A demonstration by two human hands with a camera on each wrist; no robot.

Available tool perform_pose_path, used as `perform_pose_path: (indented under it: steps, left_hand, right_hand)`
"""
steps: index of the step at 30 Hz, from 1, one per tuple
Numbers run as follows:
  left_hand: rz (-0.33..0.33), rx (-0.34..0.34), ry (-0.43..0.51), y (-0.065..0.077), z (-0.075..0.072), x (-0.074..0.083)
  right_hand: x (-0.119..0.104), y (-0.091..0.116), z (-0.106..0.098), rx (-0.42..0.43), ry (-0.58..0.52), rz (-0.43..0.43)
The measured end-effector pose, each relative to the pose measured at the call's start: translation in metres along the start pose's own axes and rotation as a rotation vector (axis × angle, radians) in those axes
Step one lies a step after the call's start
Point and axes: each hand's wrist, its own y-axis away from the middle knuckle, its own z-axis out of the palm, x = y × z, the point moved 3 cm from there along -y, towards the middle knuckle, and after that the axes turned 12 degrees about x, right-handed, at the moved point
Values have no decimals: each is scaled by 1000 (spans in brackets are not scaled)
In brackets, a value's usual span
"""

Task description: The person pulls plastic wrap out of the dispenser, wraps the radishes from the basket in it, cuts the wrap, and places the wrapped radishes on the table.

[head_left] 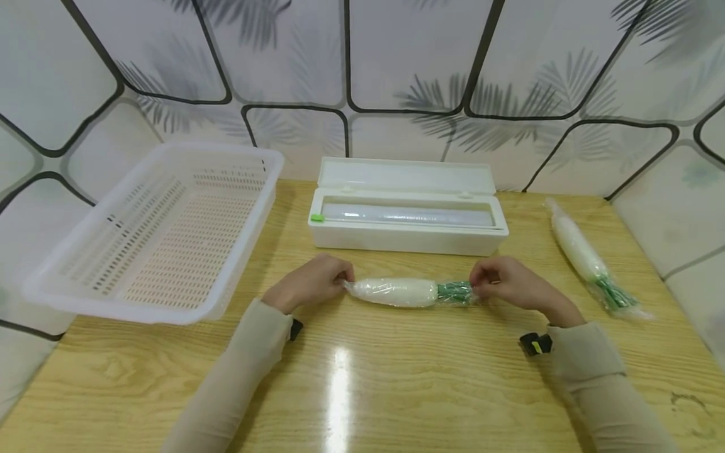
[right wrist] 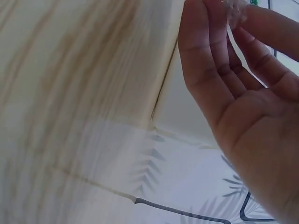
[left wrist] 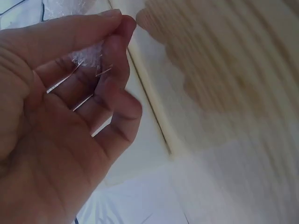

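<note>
A white radish (head_left: 396,292) with trimmed green stalks lies crosswise in front of me, wrapped in clear plastic film. At its root end, my left hand (head_left: 313,280) pinches the twisted end of the film between thumb and fingertips. My right hand (head_left: 517,284) pinches the film's other end, just past the green stalks. In the left wrist view, crinkled film (left wrist: 88,55) shows behind the thumb and bent fingers. A bunched bit of film (right wrist: 237,14) sits between thumb and fingers in the right wrist view.
Behind the radish stands a white film dispenser box (head_left: 408,242), its lid raised, a roll of film (head_left: 408,214) inside. A white slotted basket (head_left: 240,277) stands on the left. Another wrapped radish (head_left: 580,251) lies at the right, near the patterned wall (head_left: 566,157).
</note>
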Motion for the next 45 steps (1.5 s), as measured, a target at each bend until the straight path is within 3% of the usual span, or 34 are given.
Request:
perform_pose_path:
  steps: [5, 8, 15, 23, 33, 45]
  left_hand:
    - [-9, -114, 100, 5, -5, 0]
    - [4, -137, 128, 7, -8, 1]
    - [-1, -82, 123, 9, -6, 1]
    - [-24, -71, 115, 8, -5, 3]
    - [0, -99, 135, 7, -3, 6]
    - [-54, -74, 122, 6, -1, 4]
  right_hand:
    - [-1, 5, -4, -53, -43, -67]
    - [-1, 7, -5, -44, -38, -86]
    - [-1, 3, 0, 38, 66, -14]
    - [-9, 4, 5, 5, 54, 11]
    - [-19, -7, 24, 16, 351, -119]
    - [-22, -7, 32, 68, 462, -172]
